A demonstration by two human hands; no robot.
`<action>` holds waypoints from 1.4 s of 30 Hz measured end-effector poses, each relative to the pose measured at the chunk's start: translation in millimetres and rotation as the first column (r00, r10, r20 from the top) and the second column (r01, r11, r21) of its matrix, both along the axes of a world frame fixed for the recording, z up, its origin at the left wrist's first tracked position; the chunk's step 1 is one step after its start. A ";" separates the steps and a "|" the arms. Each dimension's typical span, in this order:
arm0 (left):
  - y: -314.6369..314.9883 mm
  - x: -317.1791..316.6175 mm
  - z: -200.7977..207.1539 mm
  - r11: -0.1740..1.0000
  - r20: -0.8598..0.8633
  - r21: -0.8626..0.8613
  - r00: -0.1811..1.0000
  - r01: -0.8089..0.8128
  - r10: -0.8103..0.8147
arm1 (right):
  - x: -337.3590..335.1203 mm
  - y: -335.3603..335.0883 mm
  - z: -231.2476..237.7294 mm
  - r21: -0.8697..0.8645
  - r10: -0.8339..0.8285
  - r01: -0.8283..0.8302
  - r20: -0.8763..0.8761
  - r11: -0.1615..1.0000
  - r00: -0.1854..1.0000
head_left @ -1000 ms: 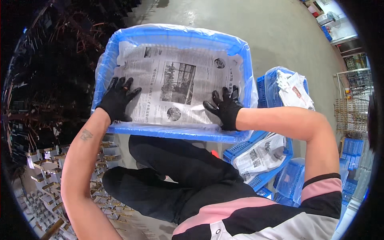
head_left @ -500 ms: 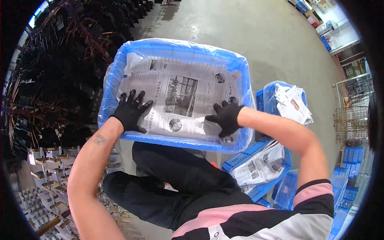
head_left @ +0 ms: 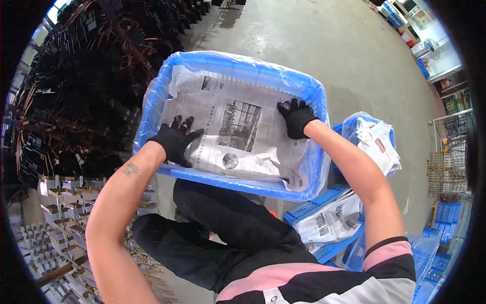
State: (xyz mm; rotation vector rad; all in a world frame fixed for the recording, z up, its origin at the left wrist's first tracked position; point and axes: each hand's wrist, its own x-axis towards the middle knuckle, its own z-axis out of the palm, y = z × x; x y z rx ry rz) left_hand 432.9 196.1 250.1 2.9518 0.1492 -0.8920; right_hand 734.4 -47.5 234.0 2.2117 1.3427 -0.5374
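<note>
A blue plastic crate (head_left: 243,62) lined with clear plastic film stands in front of me. Newspaper sheets (head_left: 210,134) with printed photos cover its bottom, and their near right corner curls up against the wall. My left hand (head_left: 177,143), in a black glove, lies with spread fingers on the paper near the left front side. On the paper's far right part rests my right hand (head_left: 297,119), also gloved in black, its fingers stretched out and pressing down beside the right wall. Neither hand holds anything.
To the right is a smaller blue crate (head_left: 350,121) with a stack of papers (head_left: 377,144) on it. Nearer me, another blue basket (head_left: 304,213) holds folded newspaper (head_left: 329,225). Metal racks with hanging dark parts (head_left: 96,81) crowd the left side. Grey floor (head_left: 314,40) extends beyond the crate.
My right hand has moved away from me along the newspaper, from the near right corner toward the far right. My left hand stays on the paper. The whole view has shifted slightly.
</note>
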 end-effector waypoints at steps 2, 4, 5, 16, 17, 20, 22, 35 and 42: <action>11.3 16.1 -0.5 0.999 -0.048 -0.042 0.999 -0.020 0.018 | -2.9 2.7 3.8 -0.042 -0.008 0.008 -0.011 0.999 1.000; 27.0 39.6 -20.0 0.998 0.162 -0.004 0.985 -0.062 0.062 | -6.7 2.5 4.6 -0.066 -0.002 0.001 -0.016 0.998 1.000; 30.7 56.9 -15.3 0.997 0.247 -0.003 0.966 -0.076 0.074 | -5.5 0.6 3.8 -0.063 -0.016 0.015 -0.012 0.998 1.000; 93.9 119.8 -46.3 0.985 0.241 0.050 0.959 -0.167 0.150 | -4.1 2.5 -9.0 -0.064 0.062 -0.059 0.036 0.996 0.997; 91.1 122.5 -42.8 0.983 0.247 0.072 0.958 -0.170 0.147 | -4.6 2.3 -6.9 -0.072 0.063 -0.060 0.036 0.996 0.997; 89.7 128.6 -45.0 0.982 0.199 0.094 0.969 -0.166 0.145 | -7.4 7.4 2.0 -0.061 0.080 -0.076 0.054 0.995 0.995; 90.4 123.2 -42.0 0.978 0.185 0.117 0.972 -0.171 0.148 | -8.1 7.6 5.6 -0.077 0.055 -0.054 0.009 0.996 0.998; -0.7 38.1 -12.0 0.971 0.116 0.149 0.978 -0.188 0.171 | -10.5 0.7 2.5 -0.061 0.020 -0.018 0.037 0.998 0.999; 3.3 -2.0 -38.0 0.959 0.320 0.198 0.938 -0.205 0.134 | -9.4 6.0 5.5 -0.067 0.064 -0.061 0.046 0.996 0.997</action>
